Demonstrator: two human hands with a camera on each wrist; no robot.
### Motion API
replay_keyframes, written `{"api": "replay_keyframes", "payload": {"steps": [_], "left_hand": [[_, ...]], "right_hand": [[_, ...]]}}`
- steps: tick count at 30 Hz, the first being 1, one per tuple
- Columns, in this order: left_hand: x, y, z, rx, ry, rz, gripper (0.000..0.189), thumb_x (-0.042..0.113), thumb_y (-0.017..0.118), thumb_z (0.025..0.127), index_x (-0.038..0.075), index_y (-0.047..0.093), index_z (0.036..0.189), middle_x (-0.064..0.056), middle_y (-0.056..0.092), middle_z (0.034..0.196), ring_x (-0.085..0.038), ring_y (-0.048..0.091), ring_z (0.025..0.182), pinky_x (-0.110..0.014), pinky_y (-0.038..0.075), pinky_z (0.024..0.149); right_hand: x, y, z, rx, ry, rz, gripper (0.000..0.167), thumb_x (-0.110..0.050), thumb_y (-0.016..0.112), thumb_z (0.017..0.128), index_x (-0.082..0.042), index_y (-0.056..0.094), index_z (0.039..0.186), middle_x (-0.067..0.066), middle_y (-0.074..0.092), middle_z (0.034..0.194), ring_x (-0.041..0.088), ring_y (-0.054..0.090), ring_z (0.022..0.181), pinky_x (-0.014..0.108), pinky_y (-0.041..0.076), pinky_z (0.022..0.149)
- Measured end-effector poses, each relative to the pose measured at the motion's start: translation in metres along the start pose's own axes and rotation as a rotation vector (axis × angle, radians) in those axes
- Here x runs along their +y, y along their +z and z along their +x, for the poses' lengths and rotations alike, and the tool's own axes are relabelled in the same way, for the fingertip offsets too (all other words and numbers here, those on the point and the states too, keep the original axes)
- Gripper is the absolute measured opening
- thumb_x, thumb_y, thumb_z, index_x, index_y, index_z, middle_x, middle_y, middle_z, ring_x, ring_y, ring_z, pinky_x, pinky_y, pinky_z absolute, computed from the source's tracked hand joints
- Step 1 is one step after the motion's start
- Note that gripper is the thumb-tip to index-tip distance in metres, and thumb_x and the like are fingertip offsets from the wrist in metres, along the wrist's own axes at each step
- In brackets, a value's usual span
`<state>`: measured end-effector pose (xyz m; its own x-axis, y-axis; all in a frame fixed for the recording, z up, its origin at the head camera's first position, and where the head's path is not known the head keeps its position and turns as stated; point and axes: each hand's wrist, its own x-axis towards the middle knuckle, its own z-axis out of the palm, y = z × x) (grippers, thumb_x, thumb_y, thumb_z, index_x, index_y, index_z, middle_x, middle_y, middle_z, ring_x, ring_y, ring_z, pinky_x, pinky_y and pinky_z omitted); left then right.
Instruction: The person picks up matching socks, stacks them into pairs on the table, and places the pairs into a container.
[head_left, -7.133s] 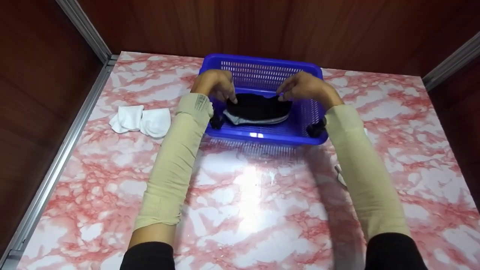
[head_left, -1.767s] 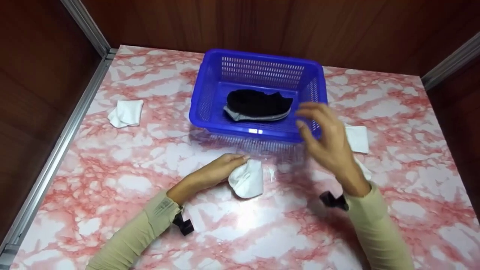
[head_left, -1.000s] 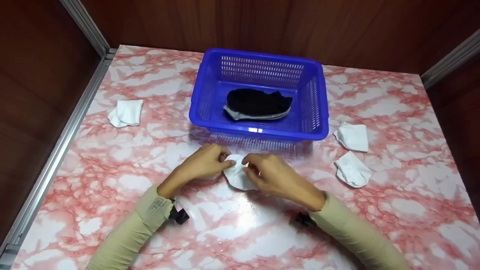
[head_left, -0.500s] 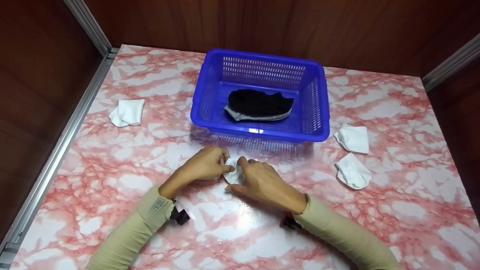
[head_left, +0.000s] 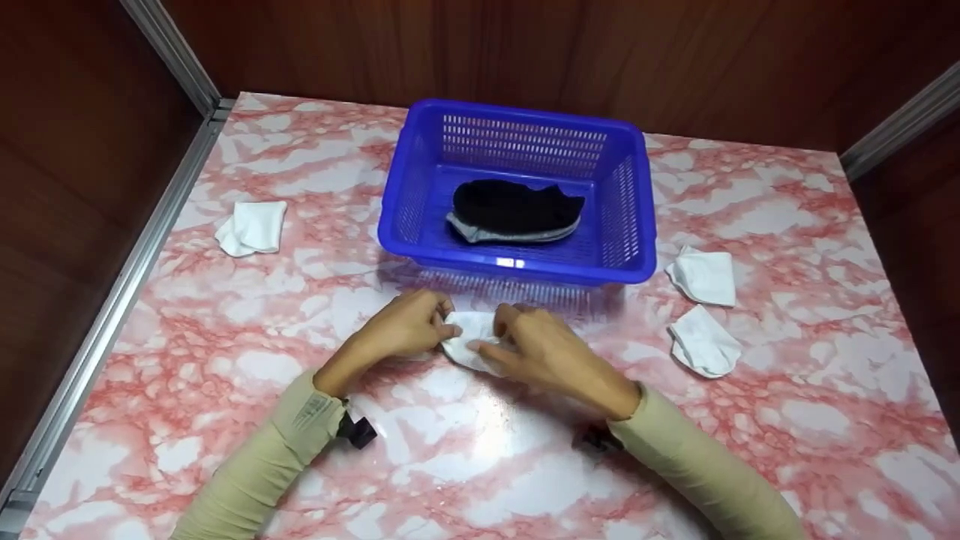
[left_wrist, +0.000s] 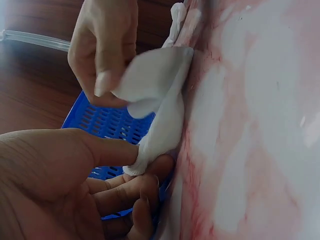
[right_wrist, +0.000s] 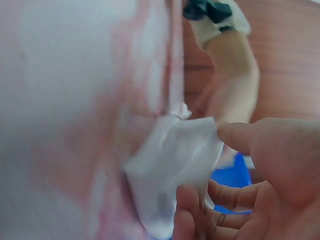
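A white sock lies on the table in front of the basket, between both hands. My left hand pinches its left end; in the left wrist view the thumb is on top of the sock with fingers beneath. My right hand holds the other side. The right wrist view shows that thumb at the sock's edge, with the fingers on the opposite face. Part of the fabric is raised as a blurred flap in the left wrist view. Fingers cover some of the sock in the head view.
Behind the hands stands a blue perforated basket, holding a black sock on a grey one. One folded white sock lies at left. Two more, an upper white sock and a lower white sock, lie at right.
Both hands left the basket's contents. A white sock from the left came to the middle in my left hand. My right hand joined it, and lately shifted slightly right, exposing more fabric.
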<state>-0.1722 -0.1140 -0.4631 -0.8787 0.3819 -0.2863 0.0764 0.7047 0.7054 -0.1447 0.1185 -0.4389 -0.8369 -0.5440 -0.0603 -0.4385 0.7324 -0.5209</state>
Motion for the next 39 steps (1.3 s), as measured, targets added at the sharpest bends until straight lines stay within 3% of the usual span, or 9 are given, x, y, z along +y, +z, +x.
{"api": "replay_keyframes", "payload": {"steps": [5, 8, 14, 19, 23, 28, 31, 39], "left_hand": [[0.000, -0.005, -0.003, -0.003, 0.000, 0.008, 0.019, 0.026, 0.073, 0.097, 0.008, 0.067, 0.100, 0.002, 0.063, 0.071, -0.011, 0.057, 0.062, -0.027, 0.046, 0.064], [0.000, -0.006, -0.004, -0.006, 0.007, 0.015, 0.018, 0.027, 0.071, 0.098, 0.010, 0.067, 0.094, 0.004, 0.061, 0.069, -0.011, 0.055, 0.062, -0.027, 0.045, 0.064], [-0.001, -0.007, -0.004, -0.002, 0.015, -0.005, 0.027, 0.030, 0.072, 0.096, 0.015, 0.060, 0.077, 0.005, 0.056, 0.068, -0.011, 0.055, 0.065, -0.028, 0.045, 0.066], [-0.002, -0.005, -0.003, 0.007, 0.003, -0.066, 0.024, 0.029, 0.073, 0.095, 0.014, 0.059, 0.082, 0.006, 0.055, 0.067, -0.010, 0.057, 0.062, -0.028, 0.045, 0.066], [-0.002, -0.001, 0.000, 0.007, -0.002, -0.084, 0.017, 0.022, 0.073, 0.095, 0.009, 0.063, 0.099, 0.004, 0.062, 0.069, -0.008, 0.060, 0.057, -0.026, 0.047, 0.065], [0.000, 0.002, 0.000, 0.002, -0.010, -0.037, 0.032, 0.031, 0.073, 0.097, 0.004, 0.071, 0.115, 0.001, 0.067, 0.074, -0.008, 0.059, 0.061, -0.026, 0.049, 0.065], [0.001, 0.001, 0.001, -0.005, -0.018, -0.045, 0.032, 0.033, 0.074, 0.097, 0.005, 0.074, 0.113, 0.001, 0.067, 0.076, -0.008, 0.059, 0.064, -0.025, 0.050, 0.068], [-0.002, 0.004, 0.003, 0.022, 0.010, -0.068, 0.014, 0.015, 0.075, 0.093, 0.005, 0.071, 0.102, 0.002, 0.066, 0.076, -0.009, 0.057, 0.067, -0.023, 0.047, 0.066]], "right_hand": [[0.012, -0.022, -0.008, 0.002, 0.034, 0.053, 0.038, -0.052, 0.065, 0.101, -0.014, 0.068, 0.095, -0.003, 0.068, 0.075, 0.007, 0.057, 0.057, 0.026, 0.052, 0.055], [0.023, -0.032, -0.014, 0.020, 0.031, 0.076, 0.033, -0.047, 0.068, 0.100, -0.016, 0.067, 0.091, -0.004, 0.067, 0.073, 0.007, 0.056, 0.059, 0.026, 0.050, 0.057], [0.043, -0.038, -0.027, 0.061, 0.011, 0.059, 0.010, -0.011, 0.076, 0.094, -0.008, 0.066, 0.095, 0.003, 0.069, 0.079, 0.011, 0.063, 0.070, 0.028, 0.053, 0.065], [0.057, -0.035, -0.031, 0.082, 0.001, 0.049, 0.013, 0.005, 0.070, 0.090, -0.003, 0.068, 0.099, 0.009, 0.072, 0.088, 0.020, 0.068, 0.081, 0.037, 0.058, 0.074], [0.065, -0.031, -0.030, 0.083, 0.017, 0.010, 0.012, 0.005, 0.069, 0.090, -0.002, 0.072, 0.099, 0.009, 0.071, 0.086, 0.019, 0.065, 0.080, 0.037, 0.055, 0.073], [0.070, -0.030, -0.029, -0.016, 0.063, -0.030, 0.020, -0.006, 0.075, 0.089, -0.001, 0.072, 0.108, 0.005, 0.064, 0.083, 0.017, 0.056, 0.077, 0.033, 0.048, 0.069], [0.071, -0.033, -0.030, -0.058, 0.083, -0.044, 0.031, -0.009, 0.079, 0.087, -0.001, 0.070, 0.115, 0.005, 0.061, 0.085, 0.018, 0.053, 0.079, 0.034, 0.046, 0.071], [0.074, -0.036, -0.029, -0.087, 0.106, -0.020, 0.038, -0.008, 0.083, 0.084, 0.000, 0.069, 0.118, 0.008, 0.064, 0.091, 0.020, 0.055, 0.083, 0.035, 0.048, 0.075]]}}
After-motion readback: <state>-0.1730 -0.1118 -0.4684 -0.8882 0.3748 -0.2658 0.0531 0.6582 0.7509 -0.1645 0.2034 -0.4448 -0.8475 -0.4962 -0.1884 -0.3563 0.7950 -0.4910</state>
